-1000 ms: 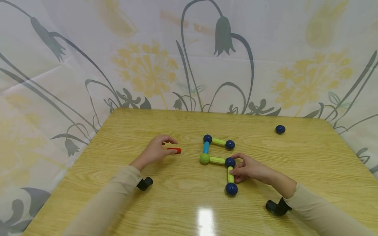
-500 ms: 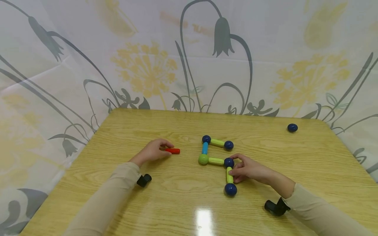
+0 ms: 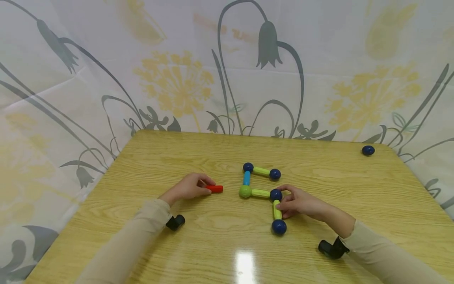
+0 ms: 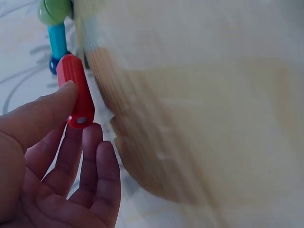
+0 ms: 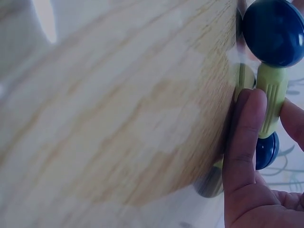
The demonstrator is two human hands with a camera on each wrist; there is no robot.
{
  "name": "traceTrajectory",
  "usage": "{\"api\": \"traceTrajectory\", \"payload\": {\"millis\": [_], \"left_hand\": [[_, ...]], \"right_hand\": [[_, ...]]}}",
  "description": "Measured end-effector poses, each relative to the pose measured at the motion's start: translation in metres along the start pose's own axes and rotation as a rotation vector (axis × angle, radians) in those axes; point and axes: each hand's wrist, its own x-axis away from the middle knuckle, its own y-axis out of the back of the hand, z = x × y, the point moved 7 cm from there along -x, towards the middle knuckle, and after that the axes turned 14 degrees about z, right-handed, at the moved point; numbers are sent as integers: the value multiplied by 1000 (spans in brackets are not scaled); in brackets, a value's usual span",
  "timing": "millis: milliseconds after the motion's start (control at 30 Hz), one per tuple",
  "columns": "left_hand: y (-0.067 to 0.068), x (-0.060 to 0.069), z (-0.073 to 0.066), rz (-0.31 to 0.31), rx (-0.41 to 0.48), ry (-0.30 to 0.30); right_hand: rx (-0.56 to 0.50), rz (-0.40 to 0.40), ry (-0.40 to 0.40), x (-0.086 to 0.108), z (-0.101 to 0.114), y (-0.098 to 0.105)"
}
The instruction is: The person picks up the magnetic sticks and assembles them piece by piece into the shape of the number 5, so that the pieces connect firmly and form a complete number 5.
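Note:
My left hand pinches a short red magnetic rod between thumb and fingers; the left wrist view shows a small metal disc in its near end. To the right lies a zigzag of joined rods and balls: a green ball, a light blue rod, several dark blue balls, and yellow-green rods. My right hand pinches the yellow-green rod that joins the middle blue ball to the front blue ball. A fingertip touches the middle ball. The red rod is apart from the chain.
A loose dark blue ball is near the wooden table's back right corner. Flower-patterned cloth hangs behind the back edge. Black wrist cameras sit below both wrists.
The loose blue ball has rolled right along the back. My left hand has drawn the red rod slightly nearer, then rightward toward the chain. My right hand stays on its rod.

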Motion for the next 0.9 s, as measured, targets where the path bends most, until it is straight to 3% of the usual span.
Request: {"api": "traceTrajectory", "payload": {"millis": [233,533,900], "left_hand": [[-27,-3,-23,69,60,-42],[-58,-10,-55,157,115,-144],[-94,-21,-81,259,132,-167]], "right_hand": [[-2,-10,0,2,-1,2],[12,-29,-14,3,-1,4],[15,-38,-14,1,-5,4]]}}
